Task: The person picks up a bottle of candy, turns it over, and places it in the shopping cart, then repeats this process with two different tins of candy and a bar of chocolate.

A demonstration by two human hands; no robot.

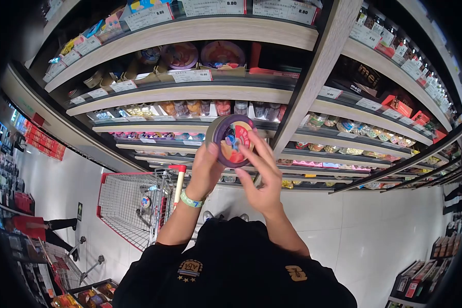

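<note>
A round purple-rimmed tin (232,139) shows a lid printed in red, orange and blue. A pale green patterned wristband (191,199) circles one wrist. The black sleeves (231,272) carry gold emblems. The wire shopping cart (138,203) has red trim and a red-tipped handle. The shelves (190,32) look light wood, possibly beige laminate.

you face wooden store shelves (190,93) — round tins (222,54) on one tier, jars (192,108) below, price tags (191,76) along the edges.
</note>
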